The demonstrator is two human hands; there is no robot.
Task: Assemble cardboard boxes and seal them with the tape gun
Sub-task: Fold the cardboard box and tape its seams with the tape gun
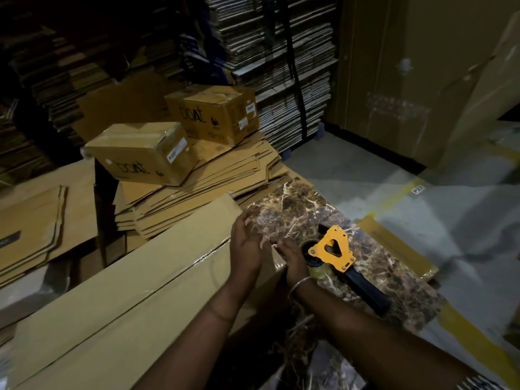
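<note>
The long cardboard box point(135, 291) lies across the marble-patterned desk point(295, 209), its centre seam already taped. At the box's near end the left hand point(244, 249) is spread wide and flat, while the right hand point(291, 256) pinches the tape end, probably smoothing it over the edge. The yellow tape gun point(334, 253) rests just beside, within easy reach.

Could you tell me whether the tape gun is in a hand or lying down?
Lying down. The tape gun rests on its side on the marbled table, beside the right hand, which isn't gripping it.
</note>
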